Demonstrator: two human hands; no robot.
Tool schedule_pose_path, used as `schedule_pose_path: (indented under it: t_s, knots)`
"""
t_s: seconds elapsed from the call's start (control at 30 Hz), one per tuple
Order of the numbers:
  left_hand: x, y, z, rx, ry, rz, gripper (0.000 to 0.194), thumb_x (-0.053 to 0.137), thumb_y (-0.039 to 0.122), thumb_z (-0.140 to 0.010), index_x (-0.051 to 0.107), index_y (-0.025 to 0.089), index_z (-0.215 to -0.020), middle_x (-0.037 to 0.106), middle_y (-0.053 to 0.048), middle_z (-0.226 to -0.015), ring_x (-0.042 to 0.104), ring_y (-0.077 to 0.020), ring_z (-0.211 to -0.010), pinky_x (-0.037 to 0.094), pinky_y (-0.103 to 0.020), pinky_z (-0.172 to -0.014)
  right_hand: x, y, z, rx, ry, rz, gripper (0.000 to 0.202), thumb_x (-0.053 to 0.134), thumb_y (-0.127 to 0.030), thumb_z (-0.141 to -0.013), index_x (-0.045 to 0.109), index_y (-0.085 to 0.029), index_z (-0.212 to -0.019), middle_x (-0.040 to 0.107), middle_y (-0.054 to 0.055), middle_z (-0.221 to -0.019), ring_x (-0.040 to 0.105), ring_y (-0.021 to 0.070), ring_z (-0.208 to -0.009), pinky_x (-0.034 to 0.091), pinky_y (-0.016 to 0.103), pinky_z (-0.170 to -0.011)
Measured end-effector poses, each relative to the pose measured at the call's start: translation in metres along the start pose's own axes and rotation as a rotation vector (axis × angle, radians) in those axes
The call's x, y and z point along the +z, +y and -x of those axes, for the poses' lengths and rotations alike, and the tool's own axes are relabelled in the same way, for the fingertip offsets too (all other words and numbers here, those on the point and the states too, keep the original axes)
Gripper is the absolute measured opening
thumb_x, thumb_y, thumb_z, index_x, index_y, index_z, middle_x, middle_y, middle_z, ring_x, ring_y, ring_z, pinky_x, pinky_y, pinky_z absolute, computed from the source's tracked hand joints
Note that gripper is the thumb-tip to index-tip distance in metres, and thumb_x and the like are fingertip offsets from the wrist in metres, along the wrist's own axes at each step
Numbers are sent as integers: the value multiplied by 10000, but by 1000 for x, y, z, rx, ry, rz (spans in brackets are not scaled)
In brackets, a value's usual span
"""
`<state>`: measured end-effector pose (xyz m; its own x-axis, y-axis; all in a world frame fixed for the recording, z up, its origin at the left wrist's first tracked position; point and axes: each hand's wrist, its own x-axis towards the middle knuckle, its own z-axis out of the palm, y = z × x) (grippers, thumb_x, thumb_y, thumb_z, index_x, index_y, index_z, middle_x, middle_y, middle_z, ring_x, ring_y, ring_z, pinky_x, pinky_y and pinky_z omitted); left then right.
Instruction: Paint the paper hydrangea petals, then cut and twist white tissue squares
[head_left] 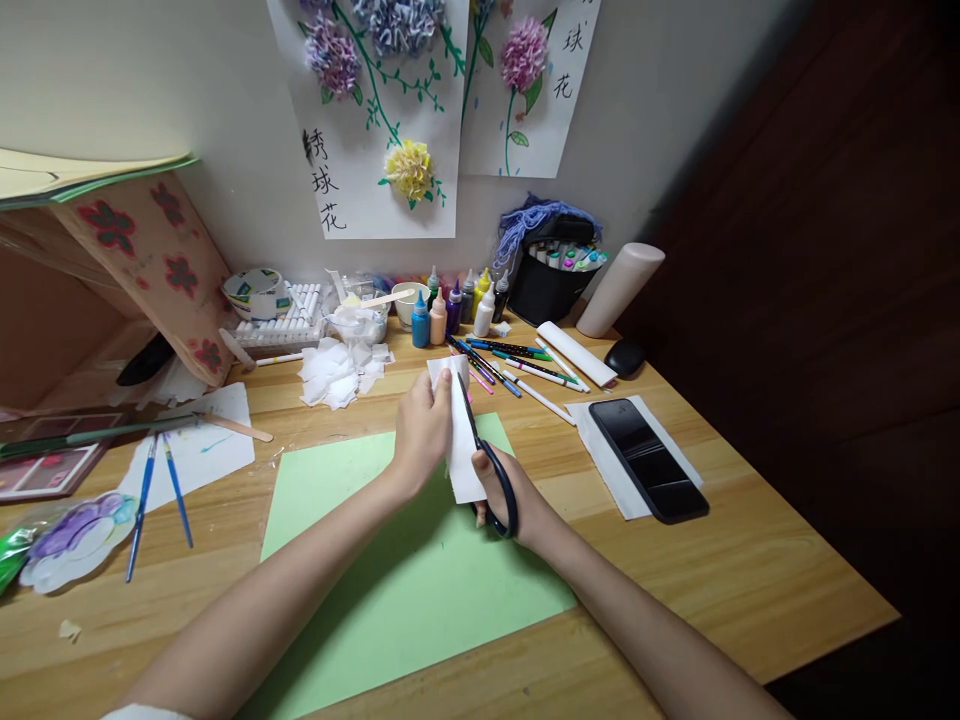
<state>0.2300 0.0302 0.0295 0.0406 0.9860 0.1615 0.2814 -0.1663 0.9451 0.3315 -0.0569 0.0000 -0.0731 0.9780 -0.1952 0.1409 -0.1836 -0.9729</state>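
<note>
My left hand [423, 430] pinches the upper left side of a narrow strip of white paper [464, 455], held upright above a light green sheet [337, 600]. Black-handled scissors [508, 492] are in my right hand [517, 500], with thumb and fingers through the loops. Their blades point up and away along the right part of the strip, near its top. The fingers of my right hand are partly hidden behind the paper and the handles.
Scattered pens [525, 365] and paint bottles [438, 318] lie beyond my hands, with white paper scraps [334, 375] to their left. A phone [649, 460] rests at the right; brushes [178, 490] and a paint palette [79, 540] are at the left.
</note>
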Motion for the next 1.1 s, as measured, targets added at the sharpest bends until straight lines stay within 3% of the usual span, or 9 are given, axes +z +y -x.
schedule_pose_path:
  t_s: [0.27, 0.53, 0.73, 0.9, 1.1]
  knots:
    - [-1, 3, 3, 20, -81, -110, 366, 381, 445, -879, 451, 183, -633, 491, 16, -577, 434, -128, -548, 253, -237, -518, -2, -6, 1, -26, -3, 17, 692, 264, -803, -709, 492, -164, -846, 462, -46, -521, 477, 80, -373, 387, 174, -346]
    - [-1, 5, 3, -7, -73, -40, 380, 415, 444, -859, 410, 182, -584, 444, 27, -542, 381, -113, -514, 240, -236, -488, -2, -4, -2, -13, 31, 25, 599, 394, -764, -711, 478, -177, -799, 463, -48, -524, 458, 87, -350, 375, 194, -326]
    - [1, 5, 1, -66, -151, 82, 372, 434, 458, -840, 476, 166, -612, 472, 15, -562, 405, -117, -525, 277, -229, -486, -4, -6, -1, -99, 16, 74, 658, 216, -793, -734, 455, -181, -763, 475, -21, -527, 487, 114, -422, 369, 215, -397]
    - [2, 6, 3, -82, -164, 111, 389, 460, 472, -822, 474, 163, -587, 460, 18, -542, 390, -110, -507, 275, -226, -469, -6, -8, -1, -163, 58, 125, 608, 249, -760, -767, 435, -184, -707, 498, -10, -523, 495, 128, -494, 368, 222, -460]
    - [1, 8, 3, -94, -159, 115, 382, 458, 469, -822, 429, 172, -584, 434, 28, -548, 366, -101, -504, 271, -222, -464, -6, -7, -2, -78, 45, 83, 579, 306, -765, -744, 430, -199, -736, 454, -42, -469, 455, 118, -388, 342, 217, -382]
